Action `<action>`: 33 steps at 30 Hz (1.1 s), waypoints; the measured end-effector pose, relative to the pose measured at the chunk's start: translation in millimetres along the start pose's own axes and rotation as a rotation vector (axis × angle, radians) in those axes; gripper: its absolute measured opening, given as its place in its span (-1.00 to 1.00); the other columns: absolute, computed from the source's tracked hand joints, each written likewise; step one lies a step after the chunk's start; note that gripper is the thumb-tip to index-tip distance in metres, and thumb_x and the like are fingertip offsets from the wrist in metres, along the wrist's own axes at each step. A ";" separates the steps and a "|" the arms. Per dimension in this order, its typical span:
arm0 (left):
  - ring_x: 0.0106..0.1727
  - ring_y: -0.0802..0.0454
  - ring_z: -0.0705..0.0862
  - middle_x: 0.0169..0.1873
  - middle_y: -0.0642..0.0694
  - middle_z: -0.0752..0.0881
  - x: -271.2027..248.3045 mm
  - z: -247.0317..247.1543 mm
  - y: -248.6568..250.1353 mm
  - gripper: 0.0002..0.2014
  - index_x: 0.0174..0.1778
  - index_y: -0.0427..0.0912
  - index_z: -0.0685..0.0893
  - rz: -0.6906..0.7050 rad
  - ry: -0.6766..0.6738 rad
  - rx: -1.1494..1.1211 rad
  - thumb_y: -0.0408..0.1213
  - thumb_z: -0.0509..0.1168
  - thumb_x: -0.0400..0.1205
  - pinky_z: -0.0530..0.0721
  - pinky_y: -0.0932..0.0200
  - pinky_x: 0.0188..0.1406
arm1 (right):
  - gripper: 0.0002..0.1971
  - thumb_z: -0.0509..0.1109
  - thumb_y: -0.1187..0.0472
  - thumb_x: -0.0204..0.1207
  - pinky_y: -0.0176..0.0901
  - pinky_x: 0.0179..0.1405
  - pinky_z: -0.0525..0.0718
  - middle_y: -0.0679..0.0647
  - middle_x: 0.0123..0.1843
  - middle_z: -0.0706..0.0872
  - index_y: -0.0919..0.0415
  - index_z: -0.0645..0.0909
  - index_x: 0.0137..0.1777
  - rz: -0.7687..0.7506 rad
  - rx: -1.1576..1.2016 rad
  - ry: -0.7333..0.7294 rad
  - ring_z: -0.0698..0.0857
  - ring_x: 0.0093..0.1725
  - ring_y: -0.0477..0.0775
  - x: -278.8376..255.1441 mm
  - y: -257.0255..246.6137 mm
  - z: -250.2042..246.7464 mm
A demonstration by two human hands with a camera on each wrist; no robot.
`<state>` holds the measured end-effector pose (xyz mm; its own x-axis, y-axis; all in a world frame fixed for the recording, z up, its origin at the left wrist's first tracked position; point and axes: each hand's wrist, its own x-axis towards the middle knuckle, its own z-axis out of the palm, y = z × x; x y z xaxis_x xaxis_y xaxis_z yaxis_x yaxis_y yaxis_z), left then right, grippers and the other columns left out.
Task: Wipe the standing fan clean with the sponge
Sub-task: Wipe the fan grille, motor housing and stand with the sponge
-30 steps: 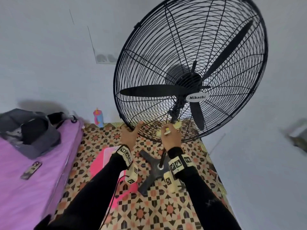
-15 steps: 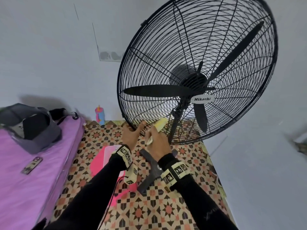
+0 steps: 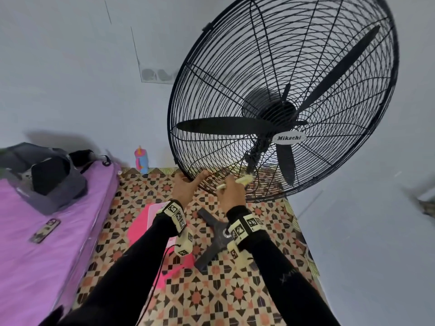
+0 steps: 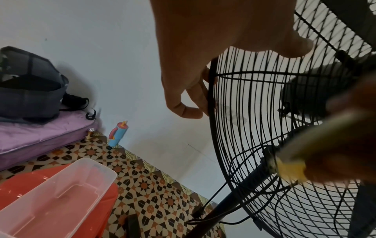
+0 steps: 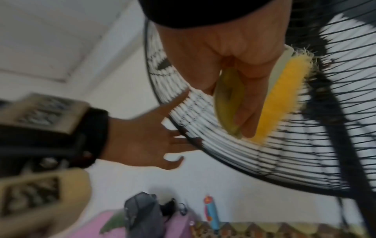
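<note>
The black wire-caged standing fan (image 3: 282,97) stands right of the purple mattress (image 3: 47,243); the grey fabric bag (image 3: 42,175) and patterned phone (image 3: 44,230) lie on that mattress; 1 blue plastic bottle (image 3: 141,160) stands between them against the wall.

The black wire fan (image 3: 282,97) bore a white badge (image 3: 289,137), the sponge (image 5: 282,98) was yellow, the mattress (image 3: 35,243) purple, and the floor mat (image 3: 211,297) patterned in orange, black and cream stars.
</note>
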<state>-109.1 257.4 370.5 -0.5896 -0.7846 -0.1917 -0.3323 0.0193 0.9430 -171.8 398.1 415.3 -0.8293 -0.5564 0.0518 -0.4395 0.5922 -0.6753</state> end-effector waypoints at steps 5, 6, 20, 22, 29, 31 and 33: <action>0.16 -0.12 0.76 0.22 -0.10 0.74 3.7 0.2 -3.8 0.15 0.47 -0.10 0.46 0.038 0.027 0.018 0.70 0.43 0.17 0.77 -0.26 0.27 | -0.86 0.35 0.28 0.71 -0.44 -0.39 0.63 -0.12 -0.26 0.63 0.10 0.45 -0.02 -0.147 0.088 0.034 0.66 -0.36 -0.14 -13.0 -3.9 -14.3; 0.12 -0.09 0.78 0.17 -0.06 0.75 4.5 1.4 -5.4 0.12 0.44 -0.09 0.47 0.044 0.030 0.019 0.69 0.43 0.17 0.79 -0.24 0.24 | -0.86 0.33 0.29 0.72 -0.39 -0.39 0.67 -0.13 -0.28 0.61 0.10 0.45 -0.03 -0.197 0.120 0.039 0.64 -0.40 -0.14 -16.5 -9.2 -16.5; 0.80 -0.30 0.10 0.80 -0.33 0.03 10.4 39.0 -4.9 0.54 0.79 -0.25 -0.29 -0.058 0.030 0.094 0.25 0.71 0.26 0.16 -0.21 0.77 | -0.87 0.35 0.34 0.69 -0.43 -0.45 0.66 -0.02 -0.08 0.72 0.09 0.49 0.03 -0.139 0.094 0.053 0.70 -0.31 -0.21 1.2 16.1 -49.3; 0.80 -0.30 0.08 0.81 -0.31 0.00 12.6 39.5 -7.2 0.59 0.79 -0.22 -0.33 -0.068 0.028 0.104 0.33 0.70 0.20 0.15 -0.26 0.78 | -0.82 0.40 0.42 0.62 -0.31 -0.27 0.79 0.01 -0.04 0.74 0.12 0.52 0.03 -0.053 0.063 0.035 0.69 -0.26 -0.20 5.4 32.3 -47.8; 0.80 -0.28 0.11 0.81 -0.29 0.00 12.8 44.0 -16.5 0.58 0.78 -0.18 -0.34 -0.094 0.022 0.092 0.25 0.74 0.21 0.21 -0.29 0.76 | -0.90 0.32 0.31 0.72 -0.51 -0.54 0.49 -0.08 -0.27 0.64 0.17 0.56 0.18 -0.217 0.087 0.103 0.59 -0.47 -0.31 1.4 11.5 -52.3; 0.78 -0.32 0.16 0.79 -0.31 0.06 11.2 44.7 -13.3 0.57 0.78 -0.17 -0.27 -0.101 0.035 0.072 0.29 0.72 0.16 0.26 -0.33 0.74 | -0.91 0.35 0.30 0.70 -0.50 -0.50 0.51 0.01 -0.20 0.71 0.13 0.56 0.14 -0.141 0.060 0.089 0.64 -0.37 -0.25 4.5 23.4 -47.0; 0.77 -0.35 0.15 0.77 -0.35 0.09 10.3 47.9 -8.7 0.52 0.77 -0.22 -0.21 -0.099 0.060 0.054 0.25 0.73 0.19 0.26 -0.34 0.74 | -0.89 0.38 0.33 0.67 -0.41 -0.42 0.55 0.02 -0.19 0.72 0.14 0.57 0.10 -0.079 0.049 0.095 0.65 -0.38 -0.25 3.6 35.5 -48.5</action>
<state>-147.6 278.8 347.3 -0.5072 -0.8202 -0.2648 -0.4267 -0.0281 0.9040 -207.1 445.4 427.2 -0.8229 -0.5411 0.1737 -0.4892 0.5188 -0.7011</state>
